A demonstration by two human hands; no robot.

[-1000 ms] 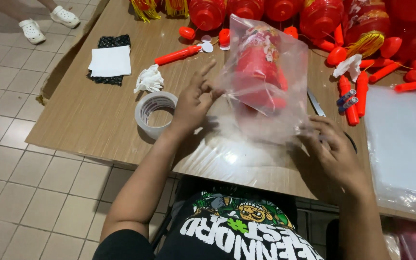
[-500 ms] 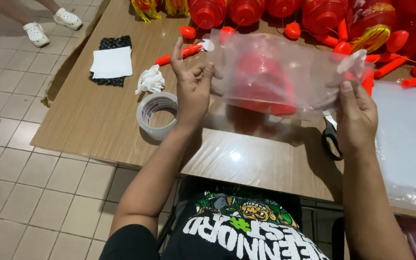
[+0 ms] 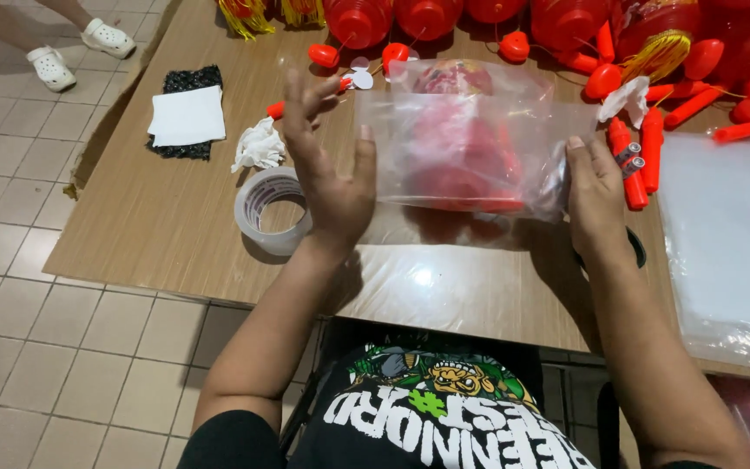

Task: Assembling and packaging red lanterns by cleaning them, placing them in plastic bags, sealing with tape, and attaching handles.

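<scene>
a: where is the clear plastic bag (image 3: 479,143) with the red lantern (image 3: 457,161) in it?

b: lifted just above the wooden table (image 3: 158,226), stretched sideways between the two hands. the right hand (image 3: 596,195) pinches the bag's right edge, thumb on the near side and fingers behind. the left hand (image 3: 327,169) is spread flat, palm against the left end, fingers pointing up, gripping nothing.

a: so what has just changed?

b: half a second ago the left hand was also pinching its end, thumb and fingers closed on the film. now it has let go and opened wide, pressing against the side instead. the bag also sits a little lower and closer to the body.

a: and a second ago?

b: then the bag stood more upright on the table, the lantern on end, with the right hand low on the tabletop near the front edge. since then it has been turned on its side and raised.

a: what does that mean for the bagging?

b: my guess is that the lantern is seated inside and the film is being smoothed or flattened around it. i cannot tell whether the bag's mouth is closed.

a: anything close by?

b: a roll of clear tape (image 3: 273,210) lies just beside the left wrist, a crumpled white tissue (image 3: 258,145) behind it, and a stack of clear sheets (image 3: 726,234) lies to the right. loose red parts (image 3: 644,156) lie beyond the right hand.
</scene>
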